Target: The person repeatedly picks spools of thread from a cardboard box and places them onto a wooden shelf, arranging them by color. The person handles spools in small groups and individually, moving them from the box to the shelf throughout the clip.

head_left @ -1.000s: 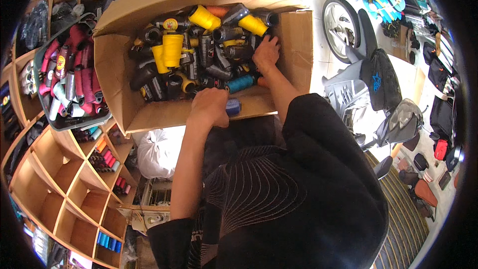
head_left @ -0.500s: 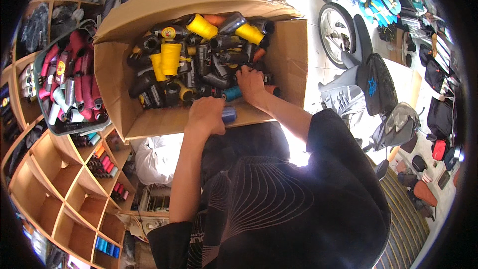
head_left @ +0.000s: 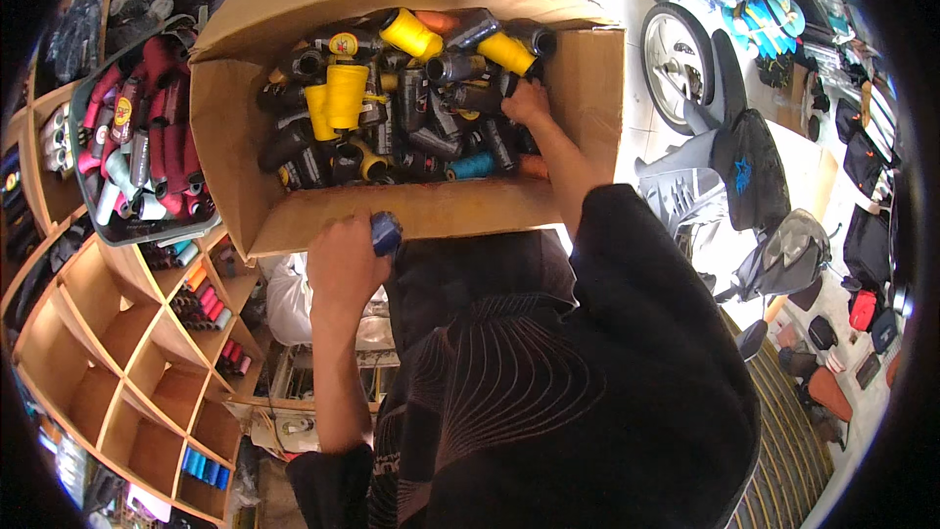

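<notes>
A large cardboard box (head_left: 406, 220) holds a heap of thread spools, most of them black, with several yellow cones (head_left: 348, 96) on top. Just outside its near edge, my left hand (head_left: 345, 260) is closed around a dark blue thread spool (head_left: 386, 233). Inside the box, toward the right wall, my right hand (head_left: 530, 103) has its fingers curled at the end of a black thread spool (head_left: 508, 84); the hand covers part of it. A teal spool (head_left: 471, 166) lies in the near part of the heap.
Left of the box stands a dark green bin (head_left: 147, 233) of mostly maroon and pink spools. Below it, wooden shelving (head_left: 125, 394) has some spools in its compartments. A scooter with a white wheel (head_left: 676, 67) is at the right, bags beyond it.
My left hand, holding the blue spool, has moved left and toward me, out of the box. My right hand has reached farther up and right within the heap.
</notes>
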### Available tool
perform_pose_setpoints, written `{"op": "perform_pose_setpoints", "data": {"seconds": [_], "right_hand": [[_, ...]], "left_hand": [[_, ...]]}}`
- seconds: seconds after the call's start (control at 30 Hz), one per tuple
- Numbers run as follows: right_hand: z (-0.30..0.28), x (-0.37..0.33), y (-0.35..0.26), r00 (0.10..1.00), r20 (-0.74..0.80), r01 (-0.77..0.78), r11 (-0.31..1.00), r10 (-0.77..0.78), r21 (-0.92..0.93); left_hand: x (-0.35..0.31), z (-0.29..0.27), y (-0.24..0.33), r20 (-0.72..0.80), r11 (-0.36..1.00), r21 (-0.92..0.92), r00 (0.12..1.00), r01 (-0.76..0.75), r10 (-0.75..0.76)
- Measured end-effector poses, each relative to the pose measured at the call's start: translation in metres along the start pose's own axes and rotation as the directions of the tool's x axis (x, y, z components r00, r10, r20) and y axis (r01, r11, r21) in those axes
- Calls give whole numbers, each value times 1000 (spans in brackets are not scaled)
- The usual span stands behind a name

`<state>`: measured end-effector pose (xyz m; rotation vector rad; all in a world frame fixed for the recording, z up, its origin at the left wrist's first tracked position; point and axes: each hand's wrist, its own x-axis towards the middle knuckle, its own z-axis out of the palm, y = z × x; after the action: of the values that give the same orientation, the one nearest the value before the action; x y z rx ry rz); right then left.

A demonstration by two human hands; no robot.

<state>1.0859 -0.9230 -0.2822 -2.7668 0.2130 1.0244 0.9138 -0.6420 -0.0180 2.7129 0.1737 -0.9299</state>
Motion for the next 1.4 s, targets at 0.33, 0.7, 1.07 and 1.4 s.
{"op": "perform_pose_setpoints", "data": {"seconds": [0.33, 0.7, 1.07, 1.4], "right_hand": [[10, 49, 36, 952, 271, 126, 989, -143, 78], [7, 17, -3, 983, 124, -128, 989, 137, -80], [36, 23, 14, 997, 5, -67, 943, 73, -327], [49, 67, 32, 990, 139, 35, 912, 24, -408]], "left_hand": [[9, 6, -2, 11, 999, -27, 1000, -20, 20], [-33, 38, 3, -169, 912, -407, 977, 49, -128], [-26, 49, -27, -79, 554, -825, 947, 113, -310], [-22, 46, -34, 189, 97, -973, 961, 212, -200]]}}
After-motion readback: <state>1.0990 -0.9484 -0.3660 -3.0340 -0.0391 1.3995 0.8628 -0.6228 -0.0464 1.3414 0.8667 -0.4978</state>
